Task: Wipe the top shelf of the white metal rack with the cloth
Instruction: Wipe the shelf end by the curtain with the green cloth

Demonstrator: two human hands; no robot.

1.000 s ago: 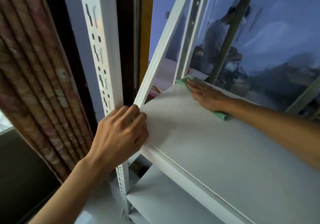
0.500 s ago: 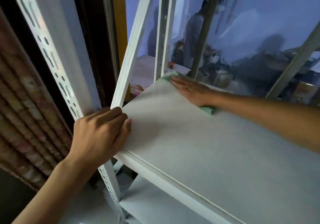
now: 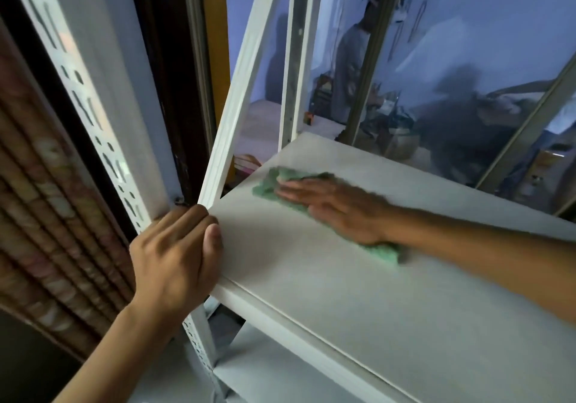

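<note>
Green crumpled cloth (image 3: pixel 270 186) flat on white metal top shelf (image 3: pixel 358 293), toward 11 o'clock corner. Pressed down under right hand (image 3: pixel 335 207), fingers straight. Left hand (image 3: pixel 176 256) clasping perforated white rack post (image 3: pixel 93 122) at 9 o'clock.

Two hands: left hand (image 3: pixel 174 259), right hand (image 3: pixel 336 207); one green cloth (image 3: pixel 271 186); one top shelf (image 3: pixel 358 293); one lower shelf (image 3: pixel 274 371); two perforated white posts (image 3: pixel 93 115) in clear sight.
</note>
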